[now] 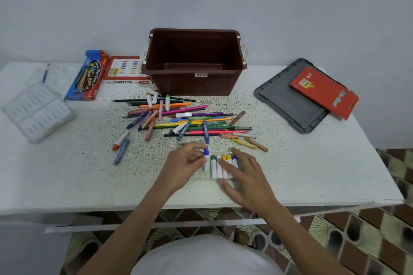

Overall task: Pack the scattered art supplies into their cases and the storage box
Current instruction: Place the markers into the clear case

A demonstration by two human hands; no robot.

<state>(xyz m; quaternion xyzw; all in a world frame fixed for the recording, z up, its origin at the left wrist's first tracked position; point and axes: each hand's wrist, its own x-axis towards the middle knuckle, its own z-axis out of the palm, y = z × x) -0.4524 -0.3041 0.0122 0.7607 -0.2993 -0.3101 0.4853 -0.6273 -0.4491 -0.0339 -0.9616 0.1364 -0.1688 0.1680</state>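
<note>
White speckled table [67, 185] against a pale wall carries the work. The left hand [185, 161] pinches a white marker with a blue cap [206, 152] at the left end of a row of white colour-capped markers [214, 166] lying in a clear plastic case [200, 177] near the front edge. The right hand [243, 174] rests flat on that row, fingers straight. Progress is judged early: the brown plastic storage box [196, 85] at the rear holds nothing, its grey lid [286, 100] lies to the right, and a mixed pile of pencils, crayons and markers [185, 118] remains loose between box and case.
</note>
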